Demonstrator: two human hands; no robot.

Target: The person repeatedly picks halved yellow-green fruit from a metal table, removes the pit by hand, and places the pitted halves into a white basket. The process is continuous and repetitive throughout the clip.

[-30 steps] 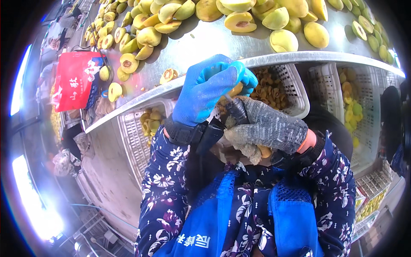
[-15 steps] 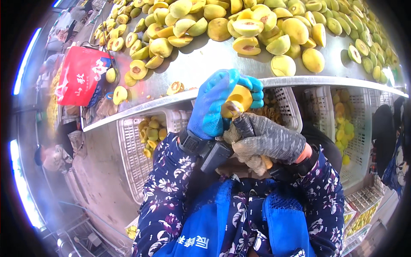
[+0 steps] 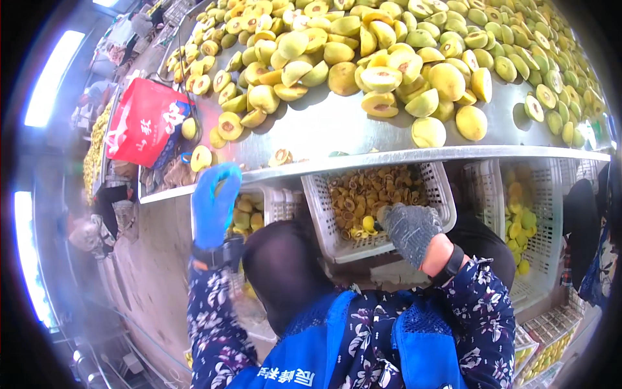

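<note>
My left hand [image 3: 217, 206], in a blue glove, is raised at the table's front edge, beside a white crate [image 3: 272, 204] of fruit pieces. Its fingers are curled; what they hold, if anything, does not show clearly. My right hand [image 3: 413, 235], in a grey knit glove, hangs over the middle white crate [image 3: 446, 194], which holds brown pits and scraps. Its fingers are closed, and their contents are hidden from above. A bright yellow piece [image 3: 368, 224] shows just beside its fingertips. Halved yellow-green peaches [image 3: 340, 78] are heaped on the metal table [image 3: 304, 120].
A red bag [image 3: 144, 123] stands at the table's left end. The table's metal rim [image 3: 505, 153] runs across above the crates. To the right is another white crate [image 3: 547, 227] with fruit halves. My dark-clad knee [image 3: 285, 266] sits between the left and middle crates.
My hands were together around a peach half, the right holding a dark-handled tool against it. They have parted: the left went left, the right down over the middle crate.
</note>
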